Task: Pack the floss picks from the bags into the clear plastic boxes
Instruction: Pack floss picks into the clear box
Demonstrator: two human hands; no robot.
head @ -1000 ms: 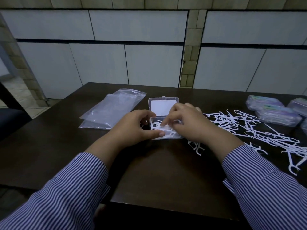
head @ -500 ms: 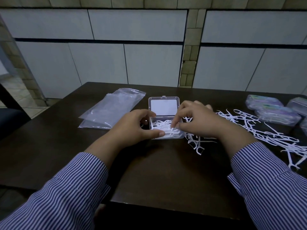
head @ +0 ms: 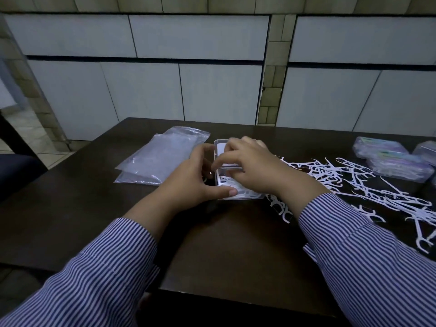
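A small clear plastic box (head: 245, 196) stands mid-table with white floss picks (head: 227, 181) inside. My left hand (head: 195, 182) grips the box from its left side, thumb along the front edge. My right hand (head: 257, 168) reaches over the box, and its fingers curl over the top edge of the hinged lid (head: 227, 159), which tilts forward over the box. A spread of loose floss picks (head: 354, 182) lies on the table to the right of the box.
Flat clear plastic bags (head: 162, 159) lie left of the box. Several filled, closed boxes (head: 387, 159) sit at the far right. The dark table (head: 236, 244) ends at a tiled wall behind; its front edge runs just under my sleeves.
My right hand has left the picks in the box, risen to the lid's top edge and tipped the lid forward. My left hand has kept its hold on the box.
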